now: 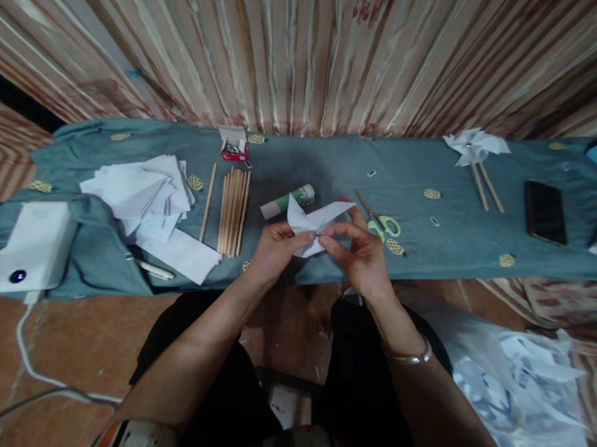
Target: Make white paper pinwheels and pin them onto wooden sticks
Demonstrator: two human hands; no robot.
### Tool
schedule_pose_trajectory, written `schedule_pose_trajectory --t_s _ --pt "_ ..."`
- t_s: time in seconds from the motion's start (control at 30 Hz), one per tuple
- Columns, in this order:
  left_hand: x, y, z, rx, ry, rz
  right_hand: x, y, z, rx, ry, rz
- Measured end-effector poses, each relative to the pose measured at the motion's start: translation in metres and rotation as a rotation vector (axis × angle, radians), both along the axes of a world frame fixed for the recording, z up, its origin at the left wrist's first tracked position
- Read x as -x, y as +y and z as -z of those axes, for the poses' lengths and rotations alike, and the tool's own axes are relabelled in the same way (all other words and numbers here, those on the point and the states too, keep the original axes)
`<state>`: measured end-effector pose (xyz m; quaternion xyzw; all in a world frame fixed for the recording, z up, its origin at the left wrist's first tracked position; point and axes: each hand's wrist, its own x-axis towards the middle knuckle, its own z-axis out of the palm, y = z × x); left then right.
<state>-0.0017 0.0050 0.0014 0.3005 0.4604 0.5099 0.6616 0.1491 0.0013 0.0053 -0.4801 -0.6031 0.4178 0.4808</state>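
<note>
Head view: a red box [234, 157] holds metal bits [232, 147] (left hand [275, 247] and right hand [365, 255] pinch paper [313, 219]).

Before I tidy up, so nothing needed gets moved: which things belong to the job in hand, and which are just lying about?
Likely part of the job:
folded paper, held
paper stack
wooden sticks
open red box
scissors
green-and-white tube
pinwheels

Probably just lying about:
phone
white device

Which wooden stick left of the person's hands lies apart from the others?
The leftmost stick, alone between the paper pile and the bunched sticks; those others lie close together, side by side.
</note>
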Motion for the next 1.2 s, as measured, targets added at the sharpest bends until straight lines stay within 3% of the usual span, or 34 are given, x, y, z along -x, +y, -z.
schedule_pose_trajectory --t_s 1.2 --pt "0.0020 -0.0009 0.0002 -0.056 0.071 0.008 -0.0010 0.0005 0.0004 0.021 -0.002 -0.002"
